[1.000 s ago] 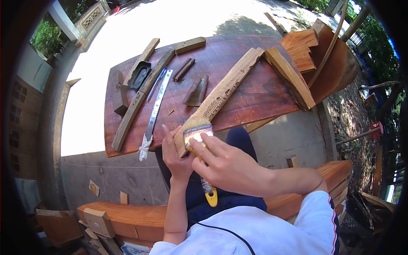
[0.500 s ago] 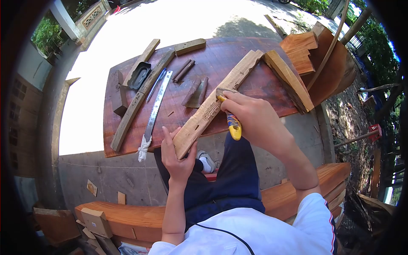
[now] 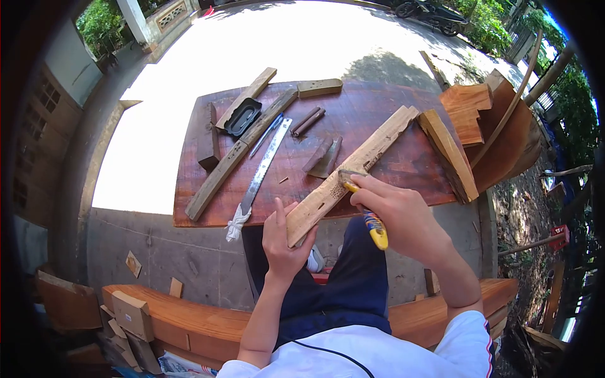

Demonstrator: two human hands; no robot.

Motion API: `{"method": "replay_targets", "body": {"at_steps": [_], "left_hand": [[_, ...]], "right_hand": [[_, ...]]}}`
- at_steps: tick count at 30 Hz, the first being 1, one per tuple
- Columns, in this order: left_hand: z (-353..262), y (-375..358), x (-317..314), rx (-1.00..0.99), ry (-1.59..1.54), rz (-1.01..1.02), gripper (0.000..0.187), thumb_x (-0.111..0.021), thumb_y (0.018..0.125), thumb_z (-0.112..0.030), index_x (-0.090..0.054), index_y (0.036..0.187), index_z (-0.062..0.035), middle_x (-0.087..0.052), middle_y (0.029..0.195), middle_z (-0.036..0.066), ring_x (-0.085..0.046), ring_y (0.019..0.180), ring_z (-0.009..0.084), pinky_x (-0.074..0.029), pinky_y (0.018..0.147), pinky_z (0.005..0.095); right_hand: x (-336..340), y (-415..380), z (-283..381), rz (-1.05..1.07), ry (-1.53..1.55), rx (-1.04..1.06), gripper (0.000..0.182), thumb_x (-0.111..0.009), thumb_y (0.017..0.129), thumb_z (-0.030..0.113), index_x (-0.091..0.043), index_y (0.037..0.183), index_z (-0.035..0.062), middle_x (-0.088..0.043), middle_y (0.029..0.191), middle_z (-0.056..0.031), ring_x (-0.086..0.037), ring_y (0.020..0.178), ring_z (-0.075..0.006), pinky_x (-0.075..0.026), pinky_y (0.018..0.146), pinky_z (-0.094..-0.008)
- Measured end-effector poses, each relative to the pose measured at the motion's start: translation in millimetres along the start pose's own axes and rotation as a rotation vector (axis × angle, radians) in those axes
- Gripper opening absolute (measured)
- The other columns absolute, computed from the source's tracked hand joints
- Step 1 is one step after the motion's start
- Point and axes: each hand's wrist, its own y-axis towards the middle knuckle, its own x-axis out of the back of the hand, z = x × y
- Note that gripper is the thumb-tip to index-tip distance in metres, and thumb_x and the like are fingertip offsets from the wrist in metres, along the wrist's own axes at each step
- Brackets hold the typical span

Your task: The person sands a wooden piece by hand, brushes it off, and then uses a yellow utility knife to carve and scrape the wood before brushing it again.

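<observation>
**Brushing a notched board at the table's edge**

Nearest the camera, the left hand (image 3: 285,242) has its grip closed around the near end of a long pale board (image 3: 353,171), thumb on one side and fingers curled up the other, holding that end out over the person's lap. Just up the board from that grip, the right hand (image 3: 403,217) is shut on a brush (image 3: 368,214) with a yellow handle; the handle points back toward the wrist and the bristle end lies against the board's top face, about a third of the way along from the left grip

The board carries a row of small cut notches. By my reading the brushing is partway done: the brush sits low on the board and the whole upper stretch lies beyond the right grip, so that length seems still to be covered. Whether the brush carries any coating cannot be told

Beyond both grips the board's far end rests on the dark red table (image 3: 391,120), beside a thick wedge of timber (image 3: 449,154). Off to the left of the left grip lie a saw blade (image 3: 261,170) with a rag-wrapped end and a long strip of wood (image 3: 236,157). Farther out past them sits a small black tray (image 3: 242,116)
</observation>
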Motion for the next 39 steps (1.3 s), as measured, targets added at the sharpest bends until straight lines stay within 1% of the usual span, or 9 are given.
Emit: {"method": "replay_targets", "body": {"at_steps": [4, 6, 11, 15, 20, 25, 29, 33, 39], "left_hand": [[-0.5, 1.2, -0.8, -0.007, 0.020, 0.004, 0.100, -0.094, 0.080, -0.010, -0.041, 0.162, 0.0102, -0.075, 0.126, 0.020, -0.072, 0.113, 0.0381, -0.055, 0.099, 0.0479], [-0.1, 1.5, -0.8, -0.014, 0.014, -0.012, 0.099, -0.095, 0.079, -0.008, -0.043, 0.162, 0.0093, -0.075, 0.126, 0.020, -0.072, 0.112, 0.0374, -0.056, 0.097, 0.0468], [0.3, 0.1, -0.2, -0.025, 0.000, -0.010, 0.097, -0.095, 0.078, -0.007, -0.046, 0.161, 0.0078, -0.075, 0.125, 0.020, -0.072, 0.112, 0.0375, -0.057, 0.097, 0.0460], [3.4, 5.5, -0.3, -0.037, -0.008, -0.012, 0.097, -0.095, 0.078, -0.006, -0.047, 0.161, 0.0067, -0.075, 0.125, 0.020, -0.071, 0.113, 0.0370, -0.057, 0.098, 0.0462], [3.0, 0.5, -1.2, -0.026, -0.009, -0.018, 0.096, -0.096, 0.076, -0.007, -0.050, 0.160, 0.0055, -0.075, 0.125, 0.019, -0.071, 0.113, 0.0361, -0.057, 0.098, 0.0462], [1.2, 1.5, -1.8, 0.006, -0.021, -0.015, 0.089, -0.096, 0.077, -0.009, -0.056, 0.154, 0.0069, -0.075, 0.122, 0.018, -0.071, 0.111, 0.0362, -0.056, 0.098, 0.0470], [0.6, -0.3, -1.1, 0.008, -0.007, -0.018, 0.088, -0.096, 0.076, -0.006, -0.057, 0.154, 0.0057, -0.075, 0.122, 0.018, -0.071, 0.112, 0.0344, -0.057, 0.097, 0.0448], [0.7, 0.1, -0.2, -0.006, -0.012, -0.019, 0.087, -0.095, 0.076, -0.002, -0.058, 0.154, 0.0048, -0.075, 0.123, 0.018, -0.072, 0.112, 0.0334, -0.058, 0.097, 0.0431], [-0.1, -3.5, 0.5, 0.009, 0.001, -0.007, 0.085, -0.095, 0.076, -0.002, -0.059, 0.153, 0.0050, -0.074, 0.123, 0.018, -0.072, 0.111, 0.0335, -0.058, 0.096, 0.0427]], "right_hand": [[16.5, 22.3, -6.3, 0.131, 0.121, -0.419, 0.022, -0.071, 0.093, 0.008, -0.064, 0.114, 0.0064, -0.074, 0.125, -0.0185, -0.074, 0.103, -0.0426, -0.062, 0.086, -0.0486], [-13.9, 11.4, 7.1, -0.062, -0.026, 0.004, 0.024, -0.073, 0.091, 0.007, -0.064, 0.114, 0.0046, -0.071, 0.129, -0.0181, -0.075, 0.102, -0.0403, -0.061, 0.082, -0.0498], [9.5, 19.1, -6.5, 0.138, -0.104, -0.314, 0.030, -0.076, 0.087, 0.003, -0.065, 0.114, 0.0015, -0.068, 0.137, -0.0204, -0.068, 0.126, -0.0389, -0.063, 0.095, -0.0445], [-25.9, 3.1, -14.9, -0.046, -0.270, -0.082, 0.031, -0.078, 0.086, 0.002, -0.065, 0.114, 0.0039, -0.070, 0.137, -0.0133, -0.073, 0.112, -0.0396, -0.062, 0.092, -0.0458], [13.5, 15.6, -23.3, 0.065, 0.028, -0.341, 0.038, -0.080, 0.082, -0.001, -0.064, 0.115, 0.0076, -0.073, 0.132, -0.0161, -0.073, 0.106, -0.0429, -0.061, 0.087, -0.0496], [-17.9, 15.8, -18.4, -0.129, -0.126, -0.064, 0.024, -0.078, 0.090, 0.003, -0.064, 0.110, 0.0045, -0.076, 0.111, -0.0189, -0.073, 0.102, -0.0450, -0.057, 0.082, -0.0508], [8.5, 32.0, -45.6, 0.119, -0.162, -0.411, 0.033, -0.078, 0.085, 0.005, -0.064, 0.115, 0.0056, -0.071, 0.134, -0.0145, -0.074, 0.111, -0.0382, -0.061, 0.092, -0.0498], [-32.6, 15.8, -65.5, -0.088, -0.307, -0.212, 0.033, -0.079, 0.085, 0.006, -0.065, 0.116, 0.0079, -0.072, 0.130, -0.0107, -0.074, 0.106, -0.0404, -0.061, 0.090, -0.0497], [-17.1, 24.7, -110.5, -0.063, -0.333, -0.339, 0.025, -0.069, 0.093, 0.005, -0.066, 0.118, 0.0065, -0.072, 0.130, -0.0116, -0.074, 0.113, -0.0374, -0.062, 0.089, -0.0494]]}}
